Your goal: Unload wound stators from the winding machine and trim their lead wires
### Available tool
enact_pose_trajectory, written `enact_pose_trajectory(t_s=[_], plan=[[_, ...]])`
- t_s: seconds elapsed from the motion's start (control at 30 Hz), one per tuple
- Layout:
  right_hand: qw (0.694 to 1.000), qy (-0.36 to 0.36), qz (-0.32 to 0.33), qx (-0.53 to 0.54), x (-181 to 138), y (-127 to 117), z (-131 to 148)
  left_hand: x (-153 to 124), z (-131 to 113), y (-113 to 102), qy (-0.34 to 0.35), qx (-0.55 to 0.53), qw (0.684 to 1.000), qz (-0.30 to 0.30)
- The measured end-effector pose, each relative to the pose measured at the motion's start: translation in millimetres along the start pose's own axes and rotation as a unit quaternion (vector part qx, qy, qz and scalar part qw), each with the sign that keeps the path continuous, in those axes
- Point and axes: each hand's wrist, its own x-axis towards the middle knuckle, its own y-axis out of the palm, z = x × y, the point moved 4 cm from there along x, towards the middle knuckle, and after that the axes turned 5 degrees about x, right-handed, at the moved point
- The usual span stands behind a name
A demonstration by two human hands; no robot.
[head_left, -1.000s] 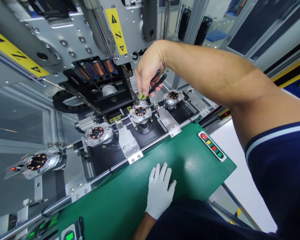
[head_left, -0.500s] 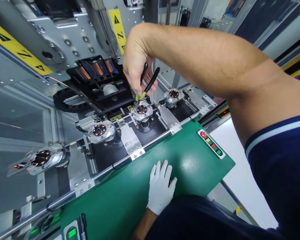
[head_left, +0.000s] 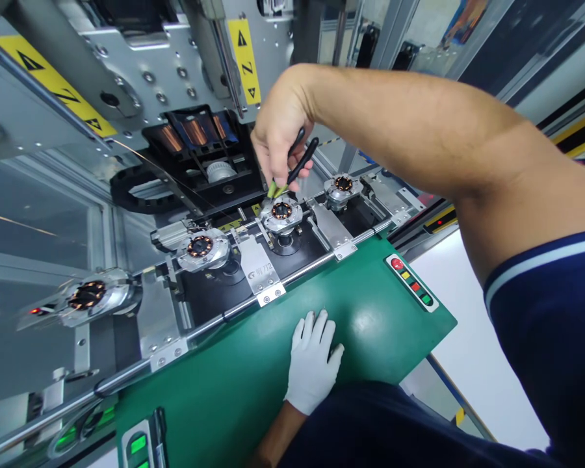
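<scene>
My bare right hand (head_left: pixel 281 133) is closed around pliers (head_left: pixel 305 160) with black and green handles. They point down, and their tips meet the back left edge of a copper-wound stator (head_left: pixel 288 209) in its metal holder; whether they touch a wire is too small to tell. My left hand (head_left: pixel 312 364), in a white glove, lies flat on the green mat (head_left: pixel 234 390) with its fingers stretched out and holds nothing. A second wound stator (head_left: pixel 208 247) sits in a holder to the left, and another stator (head_left: pixel 351 184) to the right.
A further stator (head_left: pixel 100 294) stands at the far left. Along the mat runs a metal rail (head_left: pixel 305 278) with metal plates. A button panel (head_left: pixel 411 282) is at the mat's right, and a second panel (head_left: pixel 137 444) at front left. The winding machine (head_left: pixel 170 71) rises behind.
The view has shifted slightly, so the machine and stators appear a little to the right. My right hand keeps the pliers at the same stator, their tips slightly lower behind it. My left hand stays put.
</scene>
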Motion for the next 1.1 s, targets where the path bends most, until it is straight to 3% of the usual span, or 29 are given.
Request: enact_pose_trajectory(t_s=[0.07,0.13,0.3,0.5,0.73,1.1], plan=[[0.997,-0.069,0.002,-0.033,-12.8,-4.5,-5.5,-0.2,0.1,-0.2,0.000,0.003,1.000,-0.003],[0.993,-0.093,-0.011,-0.073,-24.8,-17.2,-21.7,-0.7,0.2,-0.5,0.000,0.006,1.000,-0.009],[0.994,0.051,-0.080,-0.048,-49.3,-48.5,-92.2,-2.0,0.6,-1.5,0.001,0.009,1.000,-0.029],[0.987,0.115,-0.107,0.024,-51.9,-52.3,-145.8,-3.2,3.9,1.0,0.028,0.052,0.998,-0.024],[0.990,0.103,-0.082,0.041,-38.8,-57.9,-163.9,-4.9,6.8,2.0,0.049,0.095,0.994,-0.006],[0.994,0.082,-0.067,0.024,-32.2,-57.9,-164.1,-5.3,5.6,2.5,0.049,0.088,0.995,-0.009]])
